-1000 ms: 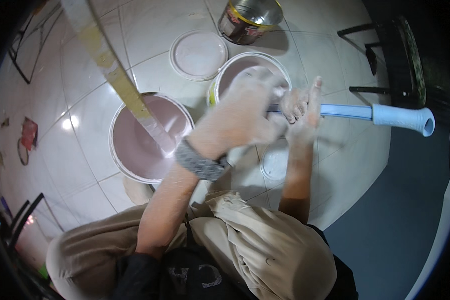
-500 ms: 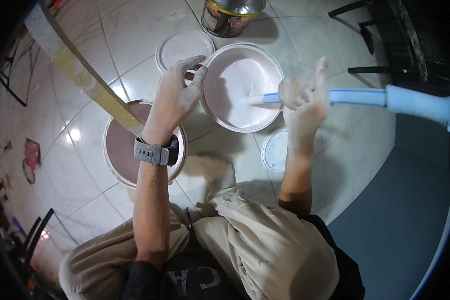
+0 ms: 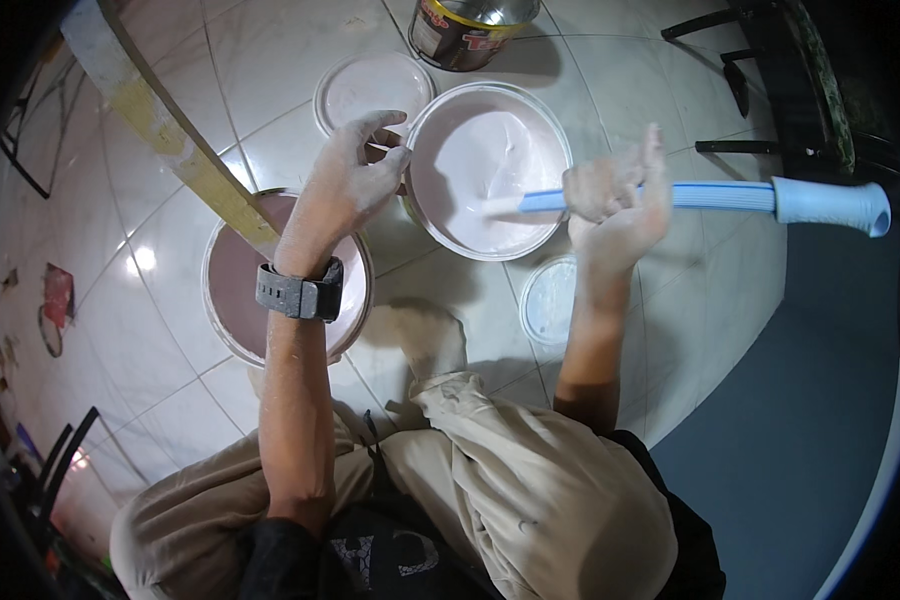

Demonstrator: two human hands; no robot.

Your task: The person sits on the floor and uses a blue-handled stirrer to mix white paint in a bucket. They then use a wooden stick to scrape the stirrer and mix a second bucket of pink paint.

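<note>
A: Start at the left. What's there?

B: A paint-flecked wooden batten leans over the left-hand bucket, whose inside is coated pale pink.

A: And the left hand?

B: Holding nothing that I can see; thumb and fingers are parted, just beside the next bucket's rim. I can't tell whether they touch it. A large round lid lies on the floor beyond, so the opening is done.

A: The right-hand bucket?

B: It holds a smooth-looking pale pink mix. A blue-handled stirrer reaches in from the right, its whitened end apparently in the mix.

A: So, how far along?

B: Part-way through mixing, I'd judge. Whether it's blended to the bottom doesn't show. Lifting the stirrer out and refitting a lid aren't done.

A: And farthest right?

B: Past a small round lid, the right hand is wrapped round the stirrer's shaft, well apart from the left.
</note>
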